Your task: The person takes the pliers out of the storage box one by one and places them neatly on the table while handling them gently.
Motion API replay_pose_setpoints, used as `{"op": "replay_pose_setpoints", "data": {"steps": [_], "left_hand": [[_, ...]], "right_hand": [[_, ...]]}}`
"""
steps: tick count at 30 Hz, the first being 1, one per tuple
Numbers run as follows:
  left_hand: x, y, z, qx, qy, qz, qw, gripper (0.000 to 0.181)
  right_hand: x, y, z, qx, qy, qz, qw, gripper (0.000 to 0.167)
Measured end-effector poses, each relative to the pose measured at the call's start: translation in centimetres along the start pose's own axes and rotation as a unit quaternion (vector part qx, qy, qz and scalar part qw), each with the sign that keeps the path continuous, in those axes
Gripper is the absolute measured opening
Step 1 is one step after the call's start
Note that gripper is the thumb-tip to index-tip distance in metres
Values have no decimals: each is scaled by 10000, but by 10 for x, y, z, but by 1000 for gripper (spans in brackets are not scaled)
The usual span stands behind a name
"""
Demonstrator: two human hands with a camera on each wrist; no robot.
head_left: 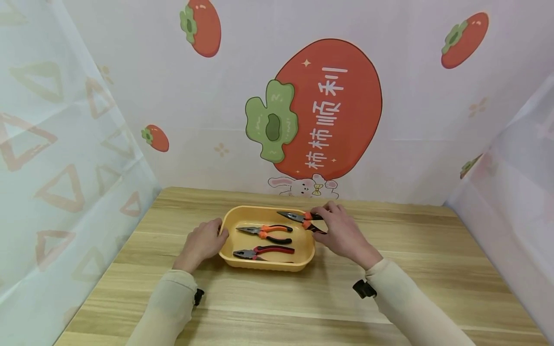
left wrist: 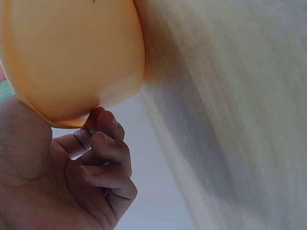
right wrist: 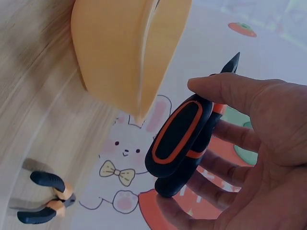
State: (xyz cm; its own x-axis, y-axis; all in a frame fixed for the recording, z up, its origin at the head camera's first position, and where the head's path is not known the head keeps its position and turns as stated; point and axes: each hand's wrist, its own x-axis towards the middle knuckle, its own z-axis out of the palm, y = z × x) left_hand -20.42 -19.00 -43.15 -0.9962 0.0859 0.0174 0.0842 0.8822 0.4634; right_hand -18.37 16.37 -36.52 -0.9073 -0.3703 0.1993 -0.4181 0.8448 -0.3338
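Observation:
A yellow plastic tray (head_left: 266, 265) stands on the table. My left hand (head_left: 202, 244) grips its left end, thumb on the rim and fingers curled under the lip in the left wrist view. Inside lie long-nose pliers (head_left: 263, 234) with orange and black handles, and nearer me combination pliers (head_left: 274, 249) with red and black handles, partly hidden by the front wall. Above the tray's far right corner, my right hand (head_left: 344, 234) holds another pair of long-nose pliers (right wrist: 180, 134) by the black and orange handles, the nose pointing left in the head view.
On the table in the right wrist view lies a small tool (right wrist: 38, 215) with black and orange handles; my right hand seems to hide it from the head view. A wooden table (head_left: 277, 307) meets a printed back sheet (head_left: 407, 168), with sheets at both sides.

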Motion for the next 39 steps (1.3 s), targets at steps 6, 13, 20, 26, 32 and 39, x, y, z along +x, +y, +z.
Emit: {"op": "replay_pose_setpoints", "data": {"steps": [6, 13, 20, 26, 32, 39], "left_hand": [[-1, 0, 0, 3, -12, -3, 10000, 20], [-2, 0, 0, -4, 15, 35, 10000, 19], [-2, -1, 1, -28, 19, 13, 10000, 20], [-2, 0, 0, -3, 1, -19, 10000, 19], [-1, -1, 0, -5, -10, -37, 10000, 19], [0, -2, 1, -1, -17, -34, 10000, 19]], "right_hand": [[-2, 7, -4, 4, 57, 89, 9999, 51], [-4, 16, -7, -76, 101, 203, 9997, 50], [-7, 27, -11, -69, 186, 270, 9994, 50], [-8, 38, -14, -104, 194, 388, 9990, 48], [-10, 48, -16, -46, 119, 686, 9976, 51], [-13, 61, -18, -116, 159, 795, 9966, 47]]}}
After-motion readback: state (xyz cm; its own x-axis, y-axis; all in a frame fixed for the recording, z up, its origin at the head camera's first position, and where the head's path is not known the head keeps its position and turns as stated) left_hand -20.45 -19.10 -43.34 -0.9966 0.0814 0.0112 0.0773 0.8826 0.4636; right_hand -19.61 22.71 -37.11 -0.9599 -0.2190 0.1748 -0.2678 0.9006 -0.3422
